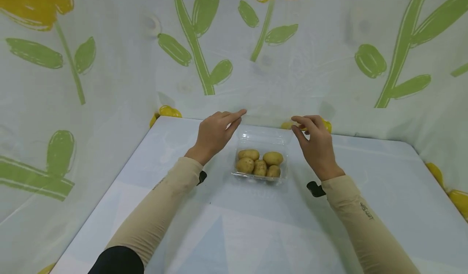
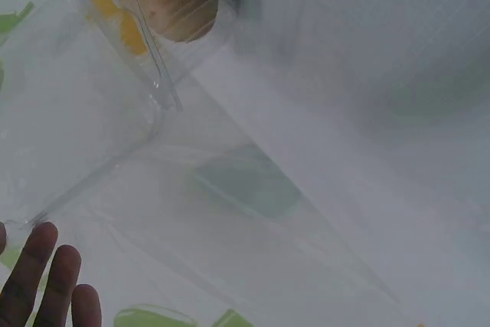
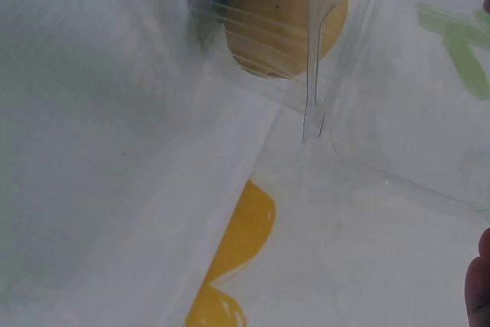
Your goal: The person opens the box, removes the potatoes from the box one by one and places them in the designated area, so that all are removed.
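Sleeves in beige covered both our forearms, which reached forward over the pale desk (image 1: 365,164) from the bottom of the head view. Between them sat a clear plastic container (image 1: 260,172) holding five small potatoes (image 1: 259,163), a little beyond the middle of the desk; its transparent lid (image 1: 261,136) was hinged open toward the back wall.

Our left hand (image 1: 215,132) hovered just left of the lid, fingers straight and relaxed, the index finger pointing toward the lid's far edge; whether it touched the plastic we could not tell. Our right hand (image 1: 316,142) was at the lid's right side, its fingers curled and thumb drawn near the fingertips, yet a grip on the lid could not be made out. In the right wrist view a potato (image 3: 279,28) showed through the ribbed clear wall.

Around the desk hung a white cloth (image 1: 109,83) printed with green stems and yellow flowers.
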`<state>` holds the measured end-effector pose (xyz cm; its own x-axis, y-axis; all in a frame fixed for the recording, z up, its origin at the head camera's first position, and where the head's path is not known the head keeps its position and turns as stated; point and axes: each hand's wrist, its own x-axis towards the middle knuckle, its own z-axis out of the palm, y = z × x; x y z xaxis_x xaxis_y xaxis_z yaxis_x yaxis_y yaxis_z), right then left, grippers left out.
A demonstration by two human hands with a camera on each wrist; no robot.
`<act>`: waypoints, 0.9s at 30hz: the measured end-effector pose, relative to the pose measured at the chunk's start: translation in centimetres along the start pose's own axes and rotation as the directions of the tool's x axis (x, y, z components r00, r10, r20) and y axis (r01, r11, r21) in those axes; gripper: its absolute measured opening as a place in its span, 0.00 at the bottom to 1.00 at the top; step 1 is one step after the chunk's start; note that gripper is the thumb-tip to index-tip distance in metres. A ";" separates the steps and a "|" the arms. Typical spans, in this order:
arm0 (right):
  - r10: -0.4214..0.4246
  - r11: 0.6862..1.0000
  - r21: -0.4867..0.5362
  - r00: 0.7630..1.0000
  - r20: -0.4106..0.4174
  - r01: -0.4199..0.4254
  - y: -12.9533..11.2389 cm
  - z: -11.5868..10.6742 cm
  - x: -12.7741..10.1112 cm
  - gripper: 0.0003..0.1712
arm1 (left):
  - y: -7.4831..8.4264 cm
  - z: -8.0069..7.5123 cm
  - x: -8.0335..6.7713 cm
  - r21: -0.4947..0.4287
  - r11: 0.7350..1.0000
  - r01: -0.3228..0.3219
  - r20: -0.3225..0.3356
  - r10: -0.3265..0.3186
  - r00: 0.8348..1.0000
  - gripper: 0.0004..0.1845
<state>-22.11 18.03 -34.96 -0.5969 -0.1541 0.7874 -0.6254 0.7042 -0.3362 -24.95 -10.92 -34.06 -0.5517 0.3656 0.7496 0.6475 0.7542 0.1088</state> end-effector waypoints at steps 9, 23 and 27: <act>0.186 0.977 0.112 0.982 -0.025 -0.182 1.1 0.8 0.0 0.17 | -1.1 1.1 1.0 -0.287 0.868 0.405 0.237 -0.345 0.908 0.16; 0.384 0.906 0.040 0.858 0.342 -0.422 1.9 2.1 -3.1 0.29 | -0.9 3.2 -1.3 -0.222 0.814 0.537 0.440 -0.407 0.800 0.23; 0.384 0.902 0.005 0.809 0.444 -0.431 1.7 2.2 -3.5 0.36 | -0.9 3.5 -2.1 -0.215 0.810 0.545 0.495 -0.391 0.776 0.30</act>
<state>-22.18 18.28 -39.41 -0.9467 -0.1620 0.2785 -0.3094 0.6983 -0.6455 -26.23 -10.46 -38.01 -0.9414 0.2592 0.2161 0.3371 0.6931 0.6371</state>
